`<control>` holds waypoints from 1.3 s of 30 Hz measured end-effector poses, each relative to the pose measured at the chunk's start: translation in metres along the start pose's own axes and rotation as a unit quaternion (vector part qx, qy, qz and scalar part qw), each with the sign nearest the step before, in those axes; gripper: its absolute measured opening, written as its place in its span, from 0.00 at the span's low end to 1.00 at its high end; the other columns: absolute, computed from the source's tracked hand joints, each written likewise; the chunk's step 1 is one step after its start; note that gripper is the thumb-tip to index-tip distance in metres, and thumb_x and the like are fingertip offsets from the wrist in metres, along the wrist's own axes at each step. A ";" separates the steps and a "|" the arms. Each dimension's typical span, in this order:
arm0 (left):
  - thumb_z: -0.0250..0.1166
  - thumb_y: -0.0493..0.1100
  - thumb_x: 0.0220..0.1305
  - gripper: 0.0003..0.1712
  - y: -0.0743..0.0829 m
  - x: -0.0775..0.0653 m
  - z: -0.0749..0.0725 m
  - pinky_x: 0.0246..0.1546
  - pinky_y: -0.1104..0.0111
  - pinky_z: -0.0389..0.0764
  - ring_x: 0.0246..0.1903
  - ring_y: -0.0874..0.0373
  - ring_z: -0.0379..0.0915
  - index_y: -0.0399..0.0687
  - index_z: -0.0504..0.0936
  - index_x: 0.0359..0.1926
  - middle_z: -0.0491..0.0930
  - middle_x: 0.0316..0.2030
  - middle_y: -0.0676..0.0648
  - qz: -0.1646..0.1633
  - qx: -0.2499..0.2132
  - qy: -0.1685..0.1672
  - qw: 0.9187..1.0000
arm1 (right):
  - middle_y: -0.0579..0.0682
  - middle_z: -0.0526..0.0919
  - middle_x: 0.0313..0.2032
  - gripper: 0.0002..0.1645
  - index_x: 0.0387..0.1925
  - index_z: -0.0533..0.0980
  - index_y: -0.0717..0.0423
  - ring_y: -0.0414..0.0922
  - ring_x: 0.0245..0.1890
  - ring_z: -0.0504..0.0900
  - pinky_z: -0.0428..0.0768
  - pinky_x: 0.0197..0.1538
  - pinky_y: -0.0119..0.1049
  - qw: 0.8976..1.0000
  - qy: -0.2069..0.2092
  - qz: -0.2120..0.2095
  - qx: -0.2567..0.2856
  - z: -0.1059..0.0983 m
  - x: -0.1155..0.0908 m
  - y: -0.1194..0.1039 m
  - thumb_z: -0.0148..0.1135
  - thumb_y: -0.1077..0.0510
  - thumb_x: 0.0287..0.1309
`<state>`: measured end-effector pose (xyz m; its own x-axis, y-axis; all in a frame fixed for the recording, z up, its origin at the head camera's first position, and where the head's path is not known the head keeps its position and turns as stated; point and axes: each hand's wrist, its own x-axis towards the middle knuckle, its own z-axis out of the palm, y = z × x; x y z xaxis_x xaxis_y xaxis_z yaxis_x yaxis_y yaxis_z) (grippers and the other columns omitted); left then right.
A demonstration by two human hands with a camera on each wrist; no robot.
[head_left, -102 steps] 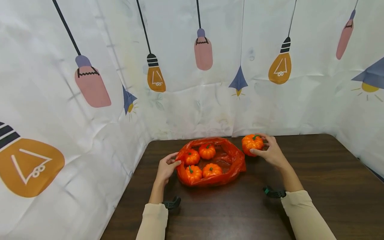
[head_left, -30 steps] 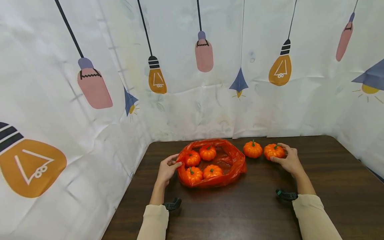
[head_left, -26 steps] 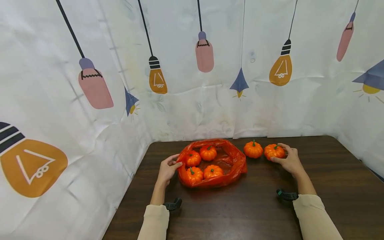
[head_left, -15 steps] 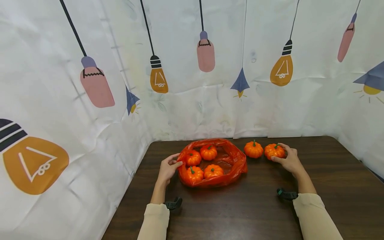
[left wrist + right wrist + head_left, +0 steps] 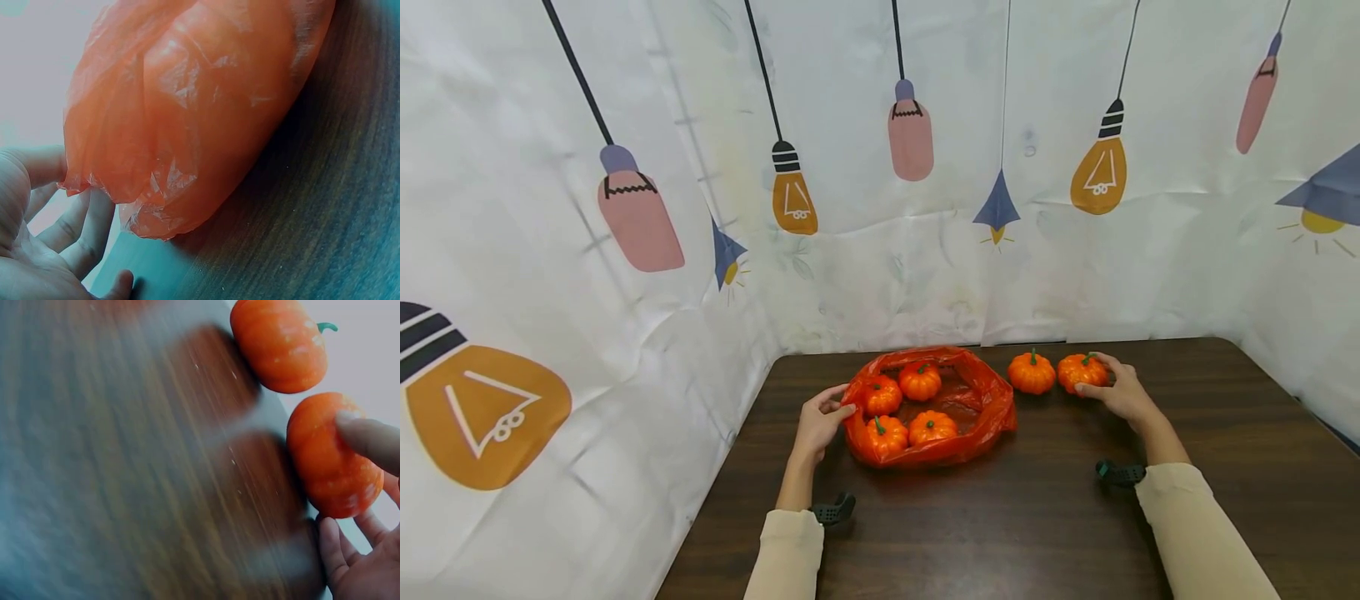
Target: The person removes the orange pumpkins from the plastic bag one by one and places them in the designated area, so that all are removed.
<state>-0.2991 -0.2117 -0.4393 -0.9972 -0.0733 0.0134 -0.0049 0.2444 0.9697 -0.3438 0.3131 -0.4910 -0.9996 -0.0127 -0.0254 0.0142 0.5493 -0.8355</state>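
Note:
A red plastic bag (image 5: pixel 977 437) stands with its mouth wide on the dark wooden table. Several small orange pumpkins with green stems, such as the front one (image 5: pixel 932 427), sit inside it. At the bag's left rim, my left hand (image 5: pixel 817 423) pinches the plastic between thumb and fingers; the left wrist view shows the thin bag edge (image 5: pixel 125 169) in that hand. Two more pumpkins rest on the table right of the bag. My right hand (image 5: pixel 1123 392) grips the farther-right pumpkin (image 5: pixel 328 462), thumb on its near side. The other pumpkin (image 5: pixel 1031 373) sits close beside it.
The dark wooden table (image 5: pixel 985 533) extends toward me and to the right. Behind and to the left hangs a white cloth (image 5: pixel 880 283) printed with lamps. A black wrist device (image 5: pixel 833 510) shows on the left arm, another (image 5: pixel 1120 473) on the right.
At first my right hand held a pumpkin beside the bag, the only one visible outside. Now two stand there, and the gripped right one has shifted slightly left. My left hand stays at the rim.

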 end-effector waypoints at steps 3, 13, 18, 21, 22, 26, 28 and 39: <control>0.68 0.33 0.65 0.25 -0.001 0.000 0.000 0.44 0.57 0.78 0.35 0.56 0.74 0.37 0.80 0.63 0.81 0.33 0.42 0.002 -0.002 -0.001 1.000 | 0.80 0.39 0.72 0.57 0.80 0.44 0.63 0.78 0.68 0.54 0.61 0.65 0.72 1.000 -0.008 -0.005 -0.004 -0.003 0.003 0.000 0.65 0.42 0.68; 0.68 0.32 0.65 0.25 -0.003 0.003 -0.001 0.44 0.57 0.79 0.35 0.56 0.75 0.36 0.80 0.63 0.82 0.34 0.41 0.006 -0.006 -0.002 1.000 | 0.79 0.37 0.73 0.58 0.81 0.41 0.60 0.79 0.69 0.53 0.62 0.66 0.73 0.999 -0.033 0.000 -0.001 -0.007 0.004 -0.004 0.63 0.41 0.69; 0.68 0.33 0.66 0.25 0.001 -0.001 0.000 0.45 0.56 0.79 0.35 0.55 0.75 0.36 0.79 0.63 0.83 0.36 0.37 0.004 0.001 0.000 1.000 | 0.79 0.34 0.74 0.58 0.81 0.39 0.59 0.81 0.70 0.49 0.58 0.67 0.74 0.999 -0.041 0.001 0.017 -0.008 0.006 -0.002 0.63 0.42 0.69; 0.69 0.35 0.65 0.24 -0.016 0.010 0.001 0.44 0.58 0.78 0.35 0.56 0.75 0.41 0.81 0.62 0.83 0.34 0.41 0.001 0.003 0.013 1.000 | 0.79 0.33 0.74 0.59 0.82 0.39 0.59 0.80 0.71 0.47 0.57 0.67 0.75 0.999 -0.040 0.001 0.028 -0.008 0.009 0.001 0.64 0.42 0.68; 0.70 0.35 0.65 0.24 -0.022 0.014 0.001 0.43 0.59 0.78 0.34 0.56 0.75 0.42 0.82 0.62 0.82 0.34 0.42 0.001 0.003 0.016 1.000 | 0.79 0.33 0.74 0.59 0.82 0.39 0.59 0.80 0.71 0.46 0.57 0.67 0.75 0.999 -0.038 0.000 0.031 -0.008 0.009 0.001 0.65 0.43 0.68; 0.71 0.37 0.64 0.25 -0.040 0.026 0.001 0.41 0.61 0.78 0.35 0.56 0.74 0.43 0.82 0.62 0.82 0.33 0.44 0.005 -0.005 0.022 1.000 | 0.79 0.35 0.74 0.58 0.82 0.40 0.59 0.79 0.71 0.49 0.58 0.68 0.73 0.998 -0.035 -0.003 0.047 -0.007 0.009 0.002 0.65 0.44 0.68; 0.71 0.37 0.64 0.25 -0.040 0.025 0.002 0.40 0.61 0.78 0.35 0.56 0.74 0.42 0.81 0.63 0.83 0.34 0.43 0.006 -0.008 0.020 1.000 | 0.79 0.35 0.74 0.58 0.82 0.40 0.59 0.79 0.70 0.50 0.58 0.69 0.73 0.998 -0.036 -0.004 0.054 -0.006 0.008 0.002 0.65 0.45 0.68; 0.71 0.37 0.63 0.23 -0.041 0.026 0.002 0.44 0.59 0.79 0.35 0.56 0.75 0.48 0.84 0.60 0.82 0.31 0.47 0.006 -0.002 0.030 1.000 | 0.78 0.33 0.74 0.57 0.82 0.40 0.57 0.79 0.70 0.51 0.58 0.70 0.71 0.996 -0.037 -0.008 0.076 -0.005 0.010 0.005 0.65 0.48 0.68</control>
<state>-0.3246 -0.2217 -0.4796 -0.9910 -0.1282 0.0388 0.0067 0.2418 0.9703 -0.3536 0.3204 -0.4927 -0.9953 -0.0848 -0.0473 0.0079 0.4149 -0.9098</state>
